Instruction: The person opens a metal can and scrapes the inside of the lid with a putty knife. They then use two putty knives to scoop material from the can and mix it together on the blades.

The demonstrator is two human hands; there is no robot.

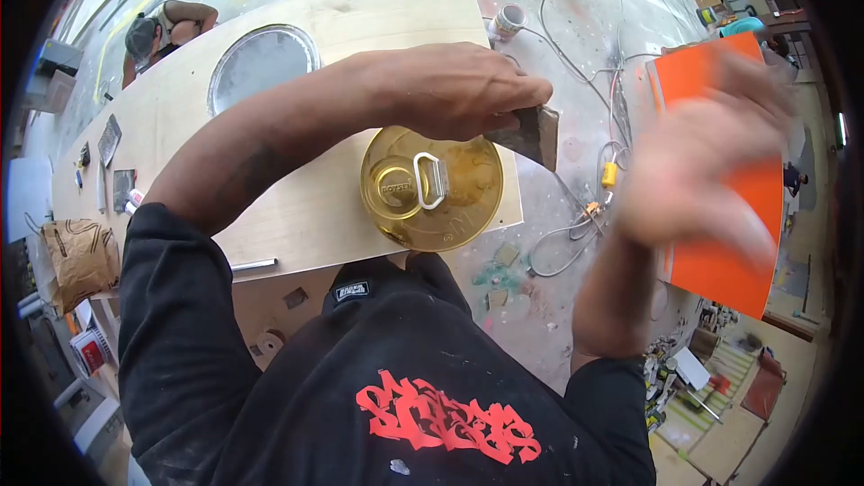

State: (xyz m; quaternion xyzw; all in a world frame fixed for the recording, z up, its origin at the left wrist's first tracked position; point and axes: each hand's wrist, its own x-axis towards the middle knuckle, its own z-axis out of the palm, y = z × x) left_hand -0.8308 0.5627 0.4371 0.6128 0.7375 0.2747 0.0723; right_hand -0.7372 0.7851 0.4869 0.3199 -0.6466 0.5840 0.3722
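My left hand (472, 90) reaches across the bench, closed around a flat dark scraper-like tool (540, 137) whose brownish blade points down to the right. Just below that hand stands a gold metal can (477, 184) at the bench's front corner; its lid carries a white handle (436, 182) and embossed lettering. Brown smears mark part of the lid. Over on the right, my right hand (697, 166) is blurred by motion, its thumb and fingers apart and nothing visible in it. Behind it is a bright orange panel (711, 256).
The pale wooden bench (346, 22) bears a round grey lid (263, 67), a metal tube (255, 264) and small tools. A person (162, 31) crouches beyond it. Cables (567, 58), an open tin (509, 20) and a yellow connector (609, 174) lie about the floor. A paper bag (79, 261) stands left.
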